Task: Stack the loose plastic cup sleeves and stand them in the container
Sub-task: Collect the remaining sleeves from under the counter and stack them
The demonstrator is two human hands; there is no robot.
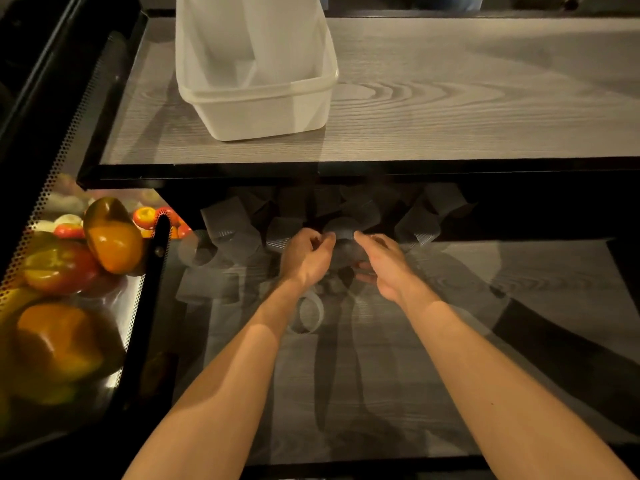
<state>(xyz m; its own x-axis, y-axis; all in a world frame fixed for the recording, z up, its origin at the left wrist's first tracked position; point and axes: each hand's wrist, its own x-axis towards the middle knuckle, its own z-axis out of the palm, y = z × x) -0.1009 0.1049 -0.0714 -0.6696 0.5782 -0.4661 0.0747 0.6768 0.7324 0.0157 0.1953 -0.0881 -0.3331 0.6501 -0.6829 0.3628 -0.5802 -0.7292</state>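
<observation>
Cup sleeve (342, 229) pinched between left hand (304, 258) and right hand (381, 263) — fingers (327, 239) curled on it, long axis unclear

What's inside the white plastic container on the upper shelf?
A translucent white shape stands inside the white plastic container, rising past its rim; identity unclear. The near wall hides part of the floor.
</observation>
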